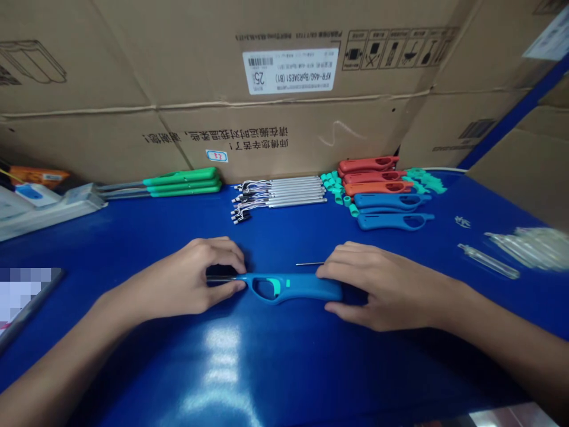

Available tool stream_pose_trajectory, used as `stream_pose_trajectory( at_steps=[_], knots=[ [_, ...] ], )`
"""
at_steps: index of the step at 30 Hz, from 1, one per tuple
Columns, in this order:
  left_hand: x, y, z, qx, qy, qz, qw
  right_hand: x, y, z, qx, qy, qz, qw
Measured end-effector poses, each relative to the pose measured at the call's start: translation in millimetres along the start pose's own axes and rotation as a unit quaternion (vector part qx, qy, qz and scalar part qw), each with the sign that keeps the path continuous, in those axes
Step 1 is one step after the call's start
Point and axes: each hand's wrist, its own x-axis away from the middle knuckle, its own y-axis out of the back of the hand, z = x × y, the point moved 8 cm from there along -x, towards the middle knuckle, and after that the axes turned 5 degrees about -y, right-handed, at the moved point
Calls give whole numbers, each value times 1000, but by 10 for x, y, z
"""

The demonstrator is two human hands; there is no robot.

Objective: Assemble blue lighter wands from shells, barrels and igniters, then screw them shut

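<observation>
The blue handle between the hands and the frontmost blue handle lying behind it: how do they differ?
The held handle has a green trigger piece in its opening; the frontmost handle shows none. A dark rod extends from the held handle, but none from the frontmost handle. The held handle's looped end points left; the frontmost handle's points right. Both are blue.

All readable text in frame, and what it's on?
"KFR-46G/BpR3AES1(B1)": white label, upside down.
"25": same label.
"师傅您辛苦了!请在搬运时对我温柔些,谢谢您!": cardboard, upside down.
"33", apparently: small sticker.
Boxed handling symbols: cardboard.
Too small or blurred: remaining print on label and cardboard, tag on orange packet.
No text seen on the blue lighter.
</observation>
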Motion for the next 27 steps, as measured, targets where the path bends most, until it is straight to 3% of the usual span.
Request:
stream_pose_trajectory(
  at_steps=[27],
  knots=[
    [10,-5,-13,-19,-8,-5,1000,-4,1,14,8,-5,9,1000]
  ],
)
